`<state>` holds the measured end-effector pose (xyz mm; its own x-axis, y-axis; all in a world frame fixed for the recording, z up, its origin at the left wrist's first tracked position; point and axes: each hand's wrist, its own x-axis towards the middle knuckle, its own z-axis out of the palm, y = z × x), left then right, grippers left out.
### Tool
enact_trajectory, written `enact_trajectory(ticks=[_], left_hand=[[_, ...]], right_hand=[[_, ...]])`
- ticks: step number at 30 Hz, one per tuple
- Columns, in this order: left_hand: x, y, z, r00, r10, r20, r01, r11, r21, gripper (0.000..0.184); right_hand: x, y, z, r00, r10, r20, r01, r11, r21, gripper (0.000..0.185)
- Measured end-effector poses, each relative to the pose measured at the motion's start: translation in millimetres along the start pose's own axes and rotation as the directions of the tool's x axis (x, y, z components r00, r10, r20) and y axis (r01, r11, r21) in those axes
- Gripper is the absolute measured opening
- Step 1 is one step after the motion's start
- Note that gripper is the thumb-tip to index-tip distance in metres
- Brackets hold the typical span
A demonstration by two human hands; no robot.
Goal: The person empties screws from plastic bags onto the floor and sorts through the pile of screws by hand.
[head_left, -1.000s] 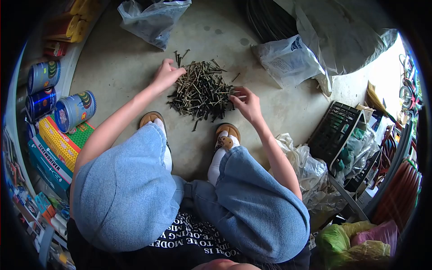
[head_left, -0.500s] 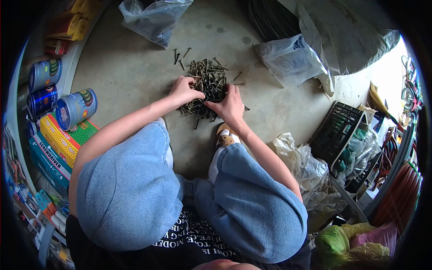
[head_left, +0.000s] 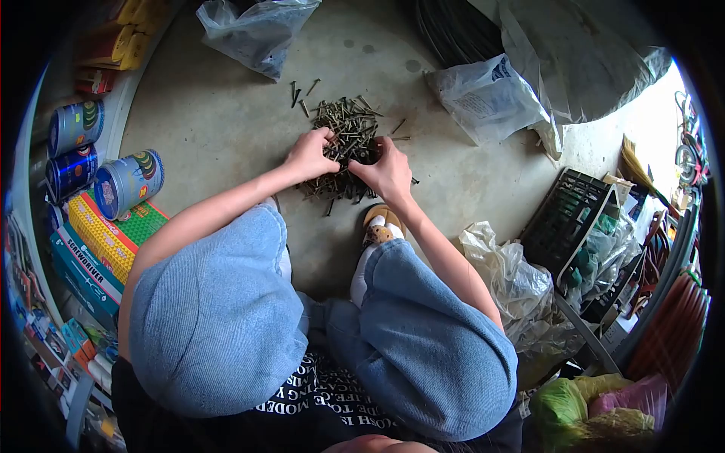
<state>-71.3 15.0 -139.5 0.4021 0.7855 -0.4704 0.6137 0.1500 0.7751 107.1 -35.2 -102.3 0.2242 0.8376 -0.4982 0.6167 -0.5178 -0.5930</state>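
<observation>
A heap of loose screws (head_left: 346,124) lies on the concrete floor in front of my feet. My left hand (head_left: 310,155) curves round the heap's left side, fingertips among the screws. From the right, my right hand (head_left: 385,167) curls its fingers and thumb round the other side, and screws show between the two hands. Whether either hand grips any screws is hidden by the pile. A few stray screws (head_left: 304,108) lie apart at the upper left, others to the right.
A clear plastic bag (head_left: 260,38) sits beyond the heap, a white bag (head_left: 487,98) at upper right. Tins (head_left: 130,185) and a screwdriver box (head_left: 83,268) stand left. A black crate (head_left: 566,219) and crumpled plastic (head_left: 506,268) lie right.
Both hands have come inward from the heap's outer edges and now press in around it. The heap has become narrower. Over the last half second the hands have barely shifted.
</observation>
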Motion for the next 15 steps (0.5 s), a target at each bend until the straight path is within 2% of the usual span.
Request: enact_trajectory(ticks=[1,2,3,4,5,6,7,8,9,10,11,13,14,15], left_hand=[[6.0,-10.0,-4.3,0.998,-0.019,0.063,0.021,0.999,-0.031,0.051],[10.5,-19.5,-5.6,0.993,-0.053,0.105,0.067,0.989,-0.132,0.052],[11.6,-16.7,-10.1,0.985,-0.083,0.15,0.116,0.966,-0.23,0.054],[13.8,-14.4,-17.1,0.95,-0.145,0.276,0.241,0.904,-0.354,0.051],[13.3,-12.2,-23.5,0.938,-0.138,0.318,0.268,0.871,-0.413,0.049],[12.8,-7.6,-31.9,0.928,-0.152,0.34,0.297,0.854,-0.427,0.049],[13.3,-9.3,-37.5,0.917,-0.165,0.364,0.326,0.836,-0.441,0.05],[13.4,-15.7,-38.0,0.938,-0.169,0.303,0.302,0.827,-0.473,0.05],[11.0,-15.9,-42.5,0.937,-0.169,0.306,0.303,0.828,-0.472,0.05],[8.4,-11.7,-50.5,0.977,-0.014,0.214,0.062,0.974,-0.218,0.051],[7.5,-5.4,-58.6,0.973,0.164,0.165,-0.178,0.981,0.076,0.052],[2.4,9.4,-73.6,0.973,0.162,0.162,-0.183,0.975,0.124,0.049],[0.2,20.4,-80.4,0.985,0.086,0.147,-0.096,0.993,0.064,0.046],[0.2,26.8,-82.2,0.991,0.016,0.132,-0.016,1.0,-0.001,0.043]], right_hand=[[0.2,0.4,-3.8,1.0,0.018,0.013,-0.019,0.999,0.043,0.06],[4.9,7.4,-6.9,0.997,0.026,0.069,-0.034,0.992,0.123,0.059],[6.1,14.7,-9.9,0.997,0.027,0.071,-0.036,0.992,0.123,0.059],[7.8,21.5,-12.5,0.997,0.012,0.074,-0.031,0.966,0.256,0.058],[10.1,27.9,-15.3,0.997,-0.004,0.075,-0.025,0.923,0.385,0.056],[6.9,24.6,-25.0,0.998,-0.012,0.065,-0.013,0.926,0.378,0.05],[5.3,19.6,-35.4,0.962,-0.266,-0.068,0.273,0.949,0.156,0.034],[2.3,16.7,-51.4,0.975,-0.217,0.037,0.211,0.969,0.129,0.027],[-11.7,-10.7,-82.6,0.977,-0.162,0.141,0.15,0.984,0.096,0.021],[-33.8,-34.7,-112.0,0.947,-0.238,0.217,0.233,0.971,0.046,0.019],[-57.5,-56.5,-141.8,0.904,-0.308,0.296,0.321,0.947,0.003,0.019],[-88.9,-78.2,-200.1,0.609,-0.67,0.424,0.535,0.742,0.403,0.023],[-79.0,-64.0,-198.6,0.614,-0.664,0.426,0.527,0.747,0.404,0.023],[-56.3,-39.9,-188.0,0.65,-0.565,0.508,0.325,0.811,0.486,0.029]])
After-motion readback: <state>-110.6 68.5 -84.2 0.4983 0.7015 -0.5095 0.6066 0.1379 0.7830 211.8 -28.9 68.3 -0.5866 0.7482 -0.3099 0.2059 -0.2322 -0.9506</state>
